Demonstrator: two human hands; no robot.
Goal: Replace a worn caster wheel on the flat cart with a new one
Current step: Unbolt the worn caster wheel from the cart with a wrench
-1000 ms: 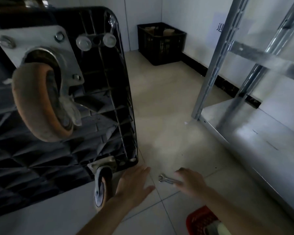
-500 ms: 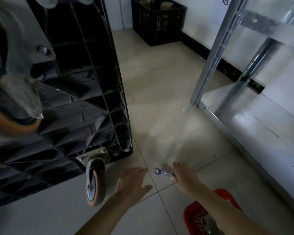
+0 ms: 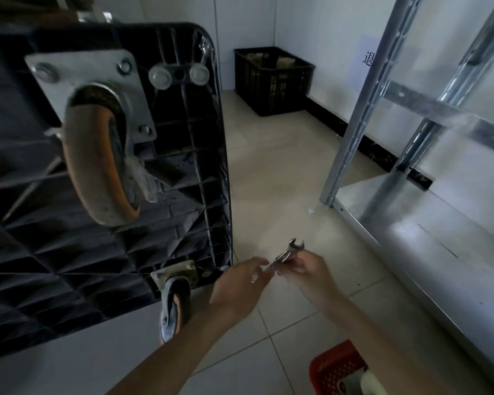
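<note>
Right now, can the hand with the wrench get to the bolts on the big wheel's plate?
Probably yes: the right hand holds the wrench, and nothing blocks the way to the plate.

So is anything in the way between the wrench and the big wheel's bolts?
Nothing visible. The right hand holds the wrench in open air right of the upended cart; the caster plate bolts face out uncovered.

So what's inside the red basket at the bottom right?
A pale, rounded object shows inside the red basket, possibly a new caster wheel, but it can't be confirmed. The frame edge cuts off the rest of the basket, so its other contents stay unseen.
</note>
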